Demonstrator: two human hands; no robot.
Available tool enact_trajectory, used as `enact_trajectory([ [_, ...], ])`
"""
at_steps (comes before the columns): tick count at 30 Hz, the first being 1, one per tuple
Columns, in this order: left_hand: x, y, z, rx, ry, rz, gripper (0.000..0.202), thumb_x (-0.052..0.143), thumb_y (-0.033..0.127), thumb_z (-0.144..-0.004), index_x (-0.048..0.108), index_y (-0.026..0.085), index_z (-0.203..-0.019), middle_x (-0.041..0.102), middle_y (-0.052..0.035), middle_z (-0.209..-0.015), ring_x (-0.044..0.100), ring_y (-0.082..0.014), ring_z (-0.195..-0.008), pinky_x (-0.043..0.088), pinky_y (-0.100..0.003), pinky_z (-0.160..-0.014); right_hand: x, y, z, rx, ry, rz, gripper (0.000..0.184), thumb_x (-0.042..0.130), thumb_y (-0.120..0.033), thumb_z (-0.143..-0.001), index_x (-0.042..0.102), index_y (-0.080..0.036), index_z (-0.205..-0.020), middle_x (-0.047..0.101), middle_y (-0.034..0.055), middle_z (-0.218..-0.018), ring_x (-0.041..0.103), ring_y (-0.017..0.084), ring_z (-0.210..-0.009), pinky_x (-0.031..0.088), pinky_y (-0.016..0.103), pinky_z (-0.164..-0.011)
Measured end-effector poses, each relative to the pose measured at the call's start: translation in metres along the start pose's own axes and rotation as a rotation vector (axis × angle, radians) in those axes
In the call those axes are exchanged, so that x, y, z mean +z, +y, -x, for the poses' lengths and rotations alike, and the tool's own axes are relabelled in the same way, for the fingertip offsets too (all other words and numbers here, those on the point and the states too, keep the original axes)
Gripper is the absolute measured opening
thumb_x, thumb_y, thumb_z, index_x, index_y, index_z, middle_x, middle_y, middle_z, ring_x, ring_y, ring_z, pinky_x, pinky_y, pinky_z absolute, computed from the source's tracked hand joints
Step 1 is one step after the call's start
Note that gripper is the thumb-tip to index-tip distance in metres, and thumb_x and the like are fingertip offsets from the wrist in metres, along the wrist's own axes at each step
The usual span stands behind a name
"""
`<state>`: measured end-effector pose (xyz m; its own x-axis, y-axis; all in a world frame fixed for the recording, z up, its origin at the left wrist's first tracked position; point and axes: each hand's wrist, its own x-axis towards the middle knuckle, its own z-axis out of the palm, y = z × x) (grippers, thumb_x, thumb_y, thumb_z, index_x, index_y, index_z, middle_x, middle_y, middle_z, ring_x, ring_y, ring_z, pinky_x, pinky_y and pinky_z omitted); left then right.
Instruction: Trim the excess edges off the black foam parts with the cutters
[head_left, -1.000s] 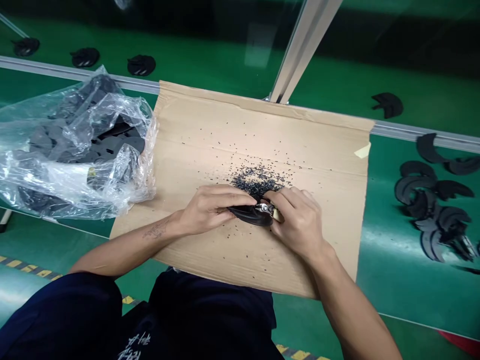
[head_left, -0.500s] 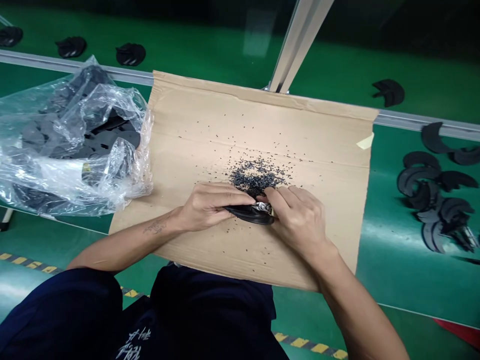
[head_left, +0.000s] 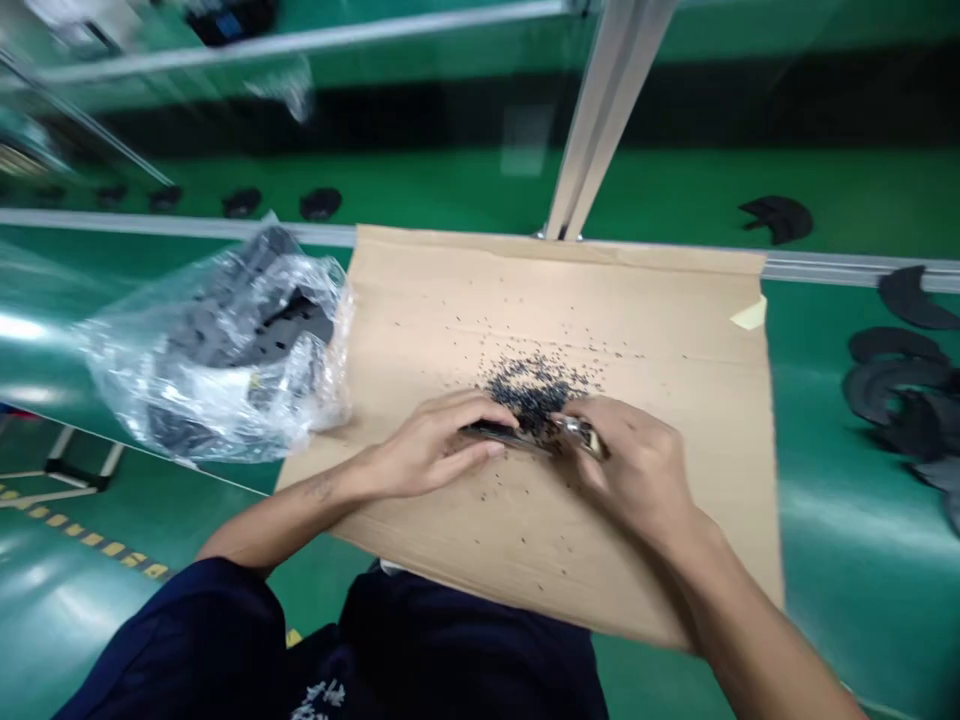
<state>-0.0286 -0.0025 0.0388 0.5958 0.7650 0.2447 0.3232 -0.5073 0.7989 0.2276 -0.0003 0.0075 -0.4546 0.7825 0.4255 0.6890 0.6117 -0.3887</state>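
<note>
Your left hand (head_left: 431,445) pinches a black part (head_left: 517,437) above the cardboard (head_left: 675,300), near scattered black bits (head_left: 532,390). Your right hand (head_left: 637,460) grips a metal tool (head_left: 576,427), mostly hidden by fingers. White lettering (head_left: 321,697) on your dark clothing: blurred, cut off, unreadable.

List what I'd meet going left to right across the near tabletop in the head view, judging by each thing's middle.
Clear plastic bag of dark parts → left hand → pile of small black bits → right hand → pale yellowish patch → dark curved parts.
</note>
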Motion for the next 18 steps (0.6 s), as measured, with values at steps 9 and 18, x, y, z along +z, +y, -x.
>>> enact_trajectory([
  [9,-0.148,-0.053,-0.089,-0.136,-0.002,-0.875,0.049,0.033,0.045,-0.106,0.063,0.014,-0.129,0.067,-0.0152,-0.116,0.06,-0.0285,-0.111,0.047,-0.047,-0.105,-0.003,0.004,-0.002,-0.036,0.007,0.308,0.019,0.05,-0.02,-0.092,0.059,-0.013,-0.107,0.064,0.0075,-0.082,0.053,0.021,-0.074,0.033,0.031,-0.067],
  [18,-0.151,-0.118,-0.175,-0.458,-0.262,-1.128,0.041,0.046,0.034,-0.094,0.07,0.008,-0.114,0.074,-0.0205,-0.111,0.07,-0.0298,-0.104,0.055,-0.037,-0.093,-0.004,-0.006,0.005,-0.019,0.056,0.338,0.011,0.053,-0.009,-0.09,0.06,-0.016,-0.095,0.06,0.0079,-0.089,0.049,0.022,-0.084,0.039,0.034,-0.077],
])
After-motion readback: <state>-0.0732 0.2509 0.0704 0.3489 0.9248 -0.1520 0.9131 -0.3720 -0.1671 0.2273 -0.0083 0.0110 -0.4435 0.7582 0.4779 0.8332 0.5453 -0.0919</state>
